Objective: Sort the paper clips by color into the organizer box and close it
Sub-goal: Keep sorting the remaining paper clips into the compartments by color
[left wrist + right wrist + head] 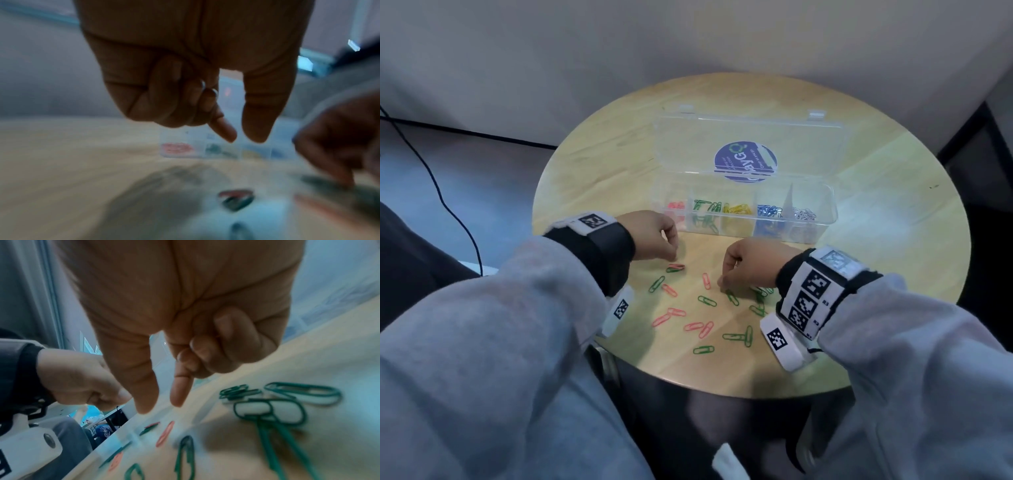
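The clear organizer box (832, 205) stands open at the table's middle, lid (750, 137) upright, with red, green, yellow, blue and silver clips in separate compartments. Several loose red and green paper clips lie in front of it. My left hand (674, 255) (244, 139) hovers over a crossed red and green clip pair (675, 267) (236, 199), thumb and index apart, holding nothing. My right hand (722, 286) (162, 408) points thumb and index down at the table beside a green clip (732, 297) and a red clip (706, 281), nothing between them. A cluster of green clips (302, 391) lies to its right.
The round wooden table (585, 164) stands against a pale wall. Its front edge is just behind my wrists. A black cable (448, 205) runs across the floor at the left. The box blurs in the left wrist view.
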`<control>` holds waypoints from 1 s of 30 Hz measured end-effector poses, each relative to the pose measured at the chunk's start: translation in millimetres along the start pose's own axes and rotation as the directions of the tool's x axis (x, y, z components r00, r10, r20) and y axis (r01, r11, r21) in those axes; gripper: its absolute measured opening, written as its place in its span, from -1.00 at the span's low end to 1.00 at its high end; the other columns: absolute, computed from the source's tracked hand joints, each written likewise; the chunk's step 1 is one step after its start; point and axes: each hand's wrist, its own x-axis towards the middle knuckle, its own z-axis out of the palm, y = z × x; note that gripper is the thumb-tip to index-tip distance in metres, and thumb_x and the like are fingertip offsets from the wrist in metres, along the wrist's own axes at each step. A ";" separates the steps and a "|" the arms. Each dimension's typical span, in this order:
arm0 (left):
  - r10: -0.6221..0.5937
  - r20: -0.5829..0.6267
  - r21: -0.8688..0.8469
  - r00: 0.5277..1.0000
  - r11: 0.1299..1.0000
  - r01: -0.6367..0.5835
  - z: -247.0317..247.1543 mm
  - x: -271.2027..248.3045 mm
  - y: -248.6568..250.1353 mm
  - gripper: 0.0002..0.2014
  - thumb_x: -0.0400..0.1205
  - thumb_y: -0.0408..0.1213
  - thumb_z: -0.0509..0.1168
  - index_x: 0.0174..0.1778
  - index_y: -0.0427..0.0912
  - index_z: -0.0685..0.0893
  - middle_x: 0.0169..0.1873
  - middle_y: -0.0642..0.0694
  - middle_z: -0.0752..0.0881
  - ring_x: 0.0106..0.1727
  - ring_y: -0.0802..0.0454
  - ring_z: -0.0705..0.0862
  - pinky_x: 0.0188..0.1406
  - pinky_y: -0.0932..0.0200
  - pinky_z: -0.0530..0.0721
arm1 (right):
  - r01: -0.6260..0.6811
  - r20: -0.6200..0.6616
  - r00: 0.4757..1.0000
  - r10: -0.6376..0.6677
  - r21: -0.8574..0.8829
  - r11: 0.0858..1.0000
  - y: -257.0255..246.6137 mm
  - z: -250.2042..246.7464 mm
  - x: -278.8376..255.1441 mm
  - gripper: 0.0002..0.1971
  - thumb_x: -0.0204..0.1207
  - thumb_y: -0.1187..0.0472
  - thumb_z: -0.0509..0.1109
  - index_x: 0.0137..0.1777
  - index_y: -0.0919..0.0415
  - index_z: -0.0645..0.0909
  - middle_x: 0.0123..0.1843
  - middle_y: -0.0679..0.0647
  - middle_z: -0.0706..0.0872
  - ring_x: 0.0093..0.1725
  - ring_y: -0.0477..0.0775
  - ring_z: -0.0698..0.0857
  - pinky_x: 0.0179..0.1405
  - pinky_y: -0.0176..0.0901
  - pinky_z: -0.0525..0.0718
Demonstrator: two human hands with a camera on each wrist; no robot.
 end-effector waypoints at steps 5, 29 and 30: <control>0.053 0.002 0.195 0.999 0.979 -0.052 10.0 0.9 4.7 -0.86 0.50 -0.21 0.41 -0.11 0.06 0.59 -0.39 0.16 0.45 -0.17 0.04 0.50 -0.47 0.31 0.32 | -0.053 0.012 0.998 0.056 -0.157 0.986 -21.5 -0.5 8.0 -0.60 0.45 -0.09 0.43 0.06 0.26 0.70 -0.05 0.07 0.71 -0.08 0.03 0.61 -0.10 -0.16 0.54; -0.042 0.111 -0.799 0.993 0.590 0.114 6.1 -25.0 -12.7 -0.76 0.65 -0.44 0.12 -0.36 -0.21 0.45 -0.44 -0.11 0.51 -0.58 0.15 0.44 -0.65 0.40 0.33 | -0.037 0.047 0.999 0.020 0.391 0.920 -5.0 4.1 -16.7 -0.80 0.48 0.33 0.39 -0.35 0.17 0.50 -0.45 0.00 0.65 -0.49 -0.06 0.56 -0.41 -0.28 0.55; -0.053 0.107 -0.851 0.993 0.511 0.119 5.2 -28.6 -15.5 -0.76 0.65 -0.43 0.10 -0.36 -0.22 0.44 -0.44 -0.12 0.51 -0.65 0.18 0.46 -0.68 0.42 0.36 | -0.050 0.064 0.998 0.018 0.551 0.833 -1.9 5.2 -19.3 -0.78 0.51 0.41 0.34 -0.34 0.20 0.47 -0.50 0.02 0.65 -0.54 -0.07 0.56 -0.49 -0.32 0.55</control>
